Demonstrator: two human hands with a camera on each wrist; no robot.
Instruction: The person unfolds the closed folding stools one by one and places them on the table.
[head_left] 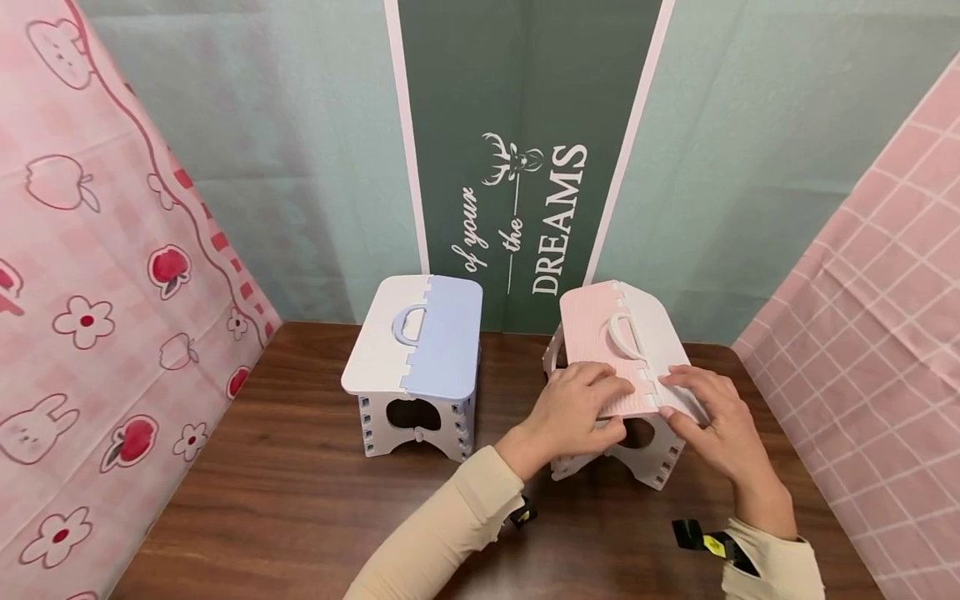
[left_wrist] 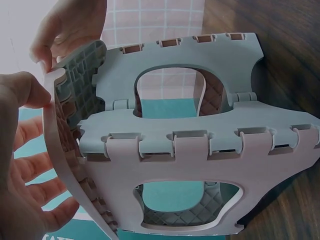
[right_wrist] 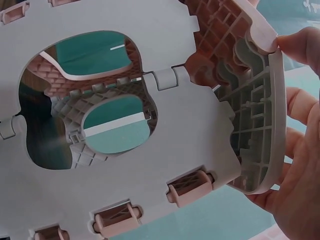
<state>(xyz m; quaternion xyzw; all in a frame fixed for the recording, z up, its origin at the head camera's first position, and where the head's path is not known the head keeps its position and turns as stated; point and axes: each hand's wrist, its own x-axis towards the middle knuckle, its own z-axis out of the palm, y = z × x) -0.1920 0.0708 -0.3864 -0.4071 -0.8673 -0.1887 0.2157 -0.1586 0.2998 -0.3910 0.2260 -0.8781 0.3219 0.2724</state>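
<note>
A folding step stool [head_left: 600, 333] with a pink half and a white half stands on its legs at the right. Its two top panels slope away from the hinge line, and a pale handle [head_left: 624, 337] sits between them. My left hand [head_left: 573, 404] rests on the pink panel near the front edge, with its thumb against the edge in the left wrist view. My right hand [head_left: 716, 417] touches the white panel, thumb at the front edge near the hinge. Both hands have relaxed, spread fingers. The wrist views show the stool's ribbed underside [right_wrist: 252, 112] and legs [left_wrist: 200, 172].
A second folding stool [head_left: 412, 337], white and blue, stands unfolded to the left on the brown wooden table [head_left: 285, 483]. Green printed cloth [head_left: 300, 167] hangs behind. Pink patterned cloths border the left and right sides.
</note>
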